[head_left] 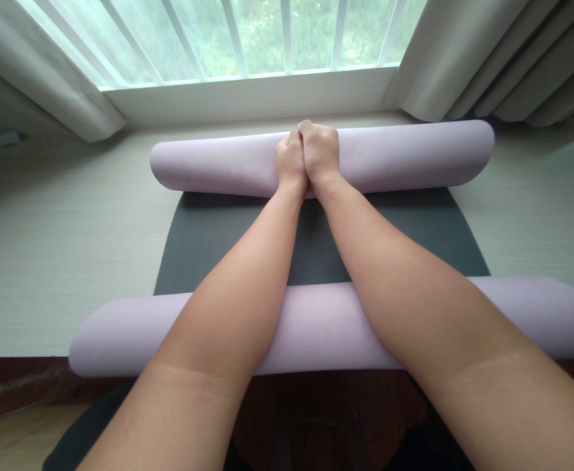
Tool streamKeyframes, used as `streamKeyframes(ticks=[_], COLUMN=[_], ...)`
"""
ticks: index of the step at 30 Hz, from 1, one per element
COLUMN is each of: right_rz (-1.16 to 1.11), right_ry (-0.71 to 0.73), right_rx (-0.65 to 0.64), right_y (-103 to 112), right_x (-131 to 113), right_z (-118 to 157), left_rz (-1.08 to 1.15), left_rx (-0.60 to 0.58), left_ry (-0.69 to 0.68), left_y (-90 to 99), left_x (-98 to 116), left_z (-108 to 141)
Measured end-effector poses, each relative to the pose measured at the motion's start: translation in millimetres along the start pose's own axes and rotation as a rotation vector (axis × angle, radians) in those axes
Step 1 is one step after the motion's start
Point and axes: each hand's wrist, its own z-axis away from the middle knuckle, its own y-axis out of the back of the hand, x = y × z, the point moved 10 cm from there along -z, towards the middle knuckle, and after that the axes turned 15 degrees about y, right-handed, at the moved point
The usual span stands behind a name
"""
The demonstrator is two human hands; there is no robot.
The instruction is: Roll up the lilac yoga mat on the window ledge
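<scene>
Mat on table — both ends curled, dark middle not yet. Left hand and right hand together (touching) on far curl; fingers hidden — cannot tell whether clamped.

Both arms are bare over all the part which is visible: the left arm and the right arm. Each forearm is smooth, wide below the elbow and slim at the wrist. One fine crease crosses each elbow. The left hand and the right hand are bare also.
</scene>
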Motion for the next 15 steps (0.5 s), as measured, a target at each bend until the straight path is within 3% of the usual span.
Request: streamKeyframes(ticks=[10, 15], right_rz=[-0.013, 0.022], right_ry=[-0.137, -0.108], right_rx=[0.056, 0.042], right_y=[5.1, 4.8], right_x=[9.2, 3.7], right_z=[3.4, 3.8], left_rz=[0.02, 0.068], left_rx=[-0.035, -0.019], left_ry=[0.01, 0.03], left_y=[-1.1, 1.3], left_x=[-1.2, 0.0], left_z=[-0.5, 3.0])
